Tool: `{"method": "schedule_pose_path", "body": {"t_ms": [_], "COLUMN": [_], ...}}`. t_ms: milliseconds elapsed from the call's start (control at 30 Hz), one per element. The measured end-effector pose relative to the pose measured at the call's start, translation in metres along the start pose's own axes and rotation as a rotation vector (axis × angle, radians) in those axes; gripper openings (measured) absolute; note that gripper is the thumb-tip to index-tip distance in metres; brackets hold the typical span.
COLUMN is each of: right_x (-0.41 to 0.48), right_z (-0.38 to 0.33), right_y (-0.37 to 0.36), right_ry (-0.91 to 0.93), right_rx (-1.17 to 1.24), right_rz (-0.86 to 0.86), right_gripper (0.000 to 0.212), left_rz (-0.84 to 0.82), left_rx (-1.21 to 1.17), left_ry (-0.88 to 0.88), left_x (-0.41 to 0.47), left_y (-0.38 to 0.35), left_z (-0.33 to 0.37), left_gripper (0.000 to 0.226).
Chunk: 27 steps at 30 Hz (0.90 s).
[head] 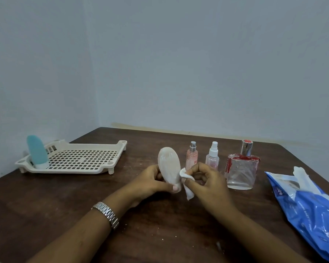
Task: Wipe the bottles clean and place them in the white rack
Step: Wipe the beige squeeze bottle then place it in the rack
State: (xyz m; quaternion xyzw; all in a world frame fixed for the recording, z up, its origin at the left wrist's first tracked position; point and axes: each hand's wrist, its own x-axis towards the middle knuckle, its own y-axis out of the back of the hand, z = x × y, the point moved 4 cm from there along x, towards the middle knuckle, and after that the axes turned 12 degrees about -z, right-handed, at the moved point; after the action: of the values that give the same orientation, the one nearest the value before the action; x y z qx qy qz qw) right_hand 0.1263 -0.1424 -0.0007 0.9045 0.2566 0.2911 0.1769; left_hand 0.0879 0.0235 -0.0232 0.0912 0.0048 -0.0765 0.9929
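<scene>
Well left of your left hand [150, 182], the white rack [65, 170] holds an upright teal bottle [36, 151]. Your left hand grips the pale bottle [169, 164]; your right hand [207, 184] pinches a white wipe [187, 184] against its side. A pink spray bottle [191, 157] stands just behind the right hand.

Bare table [68, 202] leads to the white rack [80, 160], its floor open beside the teal bottle [36, 150] at left

The one wide-angle head camera is looking forward and down across the table [65, 205]; it is sitting close above the left hand [148, 184] and right hand [207, 185]; it is facing the pale wall [179, 63] behind the far edge.
</scene>
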Motion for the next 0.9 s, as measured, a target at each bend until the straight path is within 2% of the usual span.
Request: {"method": "schedule_pose_path", "body": {"t_ms": [167, 300, 400, 600, 900], "right_x": [0.0006, -0.0002, -0.0004, -0.0012, -0.0006], "right_z": [0.0044, 0.0074, 0.0077, 0.0042, 0.0024], "right_y": [-0.0022, -0.0015, -0.0011, -0.0029, -0.0082], "right_ry": [-0.051, -0.075, -0.069, 0.000, 0.032], "right_rx": [0.065, 0.117, 0.116, 0.102, -0.115], "right_rz": [-0.003, 0.010, 0.020, 0.006, -0.014], "right_gripper": [0.009, 0.011, 0.011, 0.011, 0.012], "left_rz": [-0.038, -0.033, -0.037, -0.111, -0.149], "left_rx": [0.253, 0.354, 0.357, 0.274, 0.190], "left_ry": [0.034, 0.006, 0.010, 0.022, 0.012], "left_x": [0.0010, 0.0001, -0.0006, 0.0013, 0.0054], "left_y": [0.0044, 0.0070, 0.0089, 0.0066, 0.0083], "left_z": [0.0006, 0.0026, 0.0015, 0.0003, -0.0051], "left_gripper": [0.056, 0.056, 0.057, 0.041, 0.034]}}
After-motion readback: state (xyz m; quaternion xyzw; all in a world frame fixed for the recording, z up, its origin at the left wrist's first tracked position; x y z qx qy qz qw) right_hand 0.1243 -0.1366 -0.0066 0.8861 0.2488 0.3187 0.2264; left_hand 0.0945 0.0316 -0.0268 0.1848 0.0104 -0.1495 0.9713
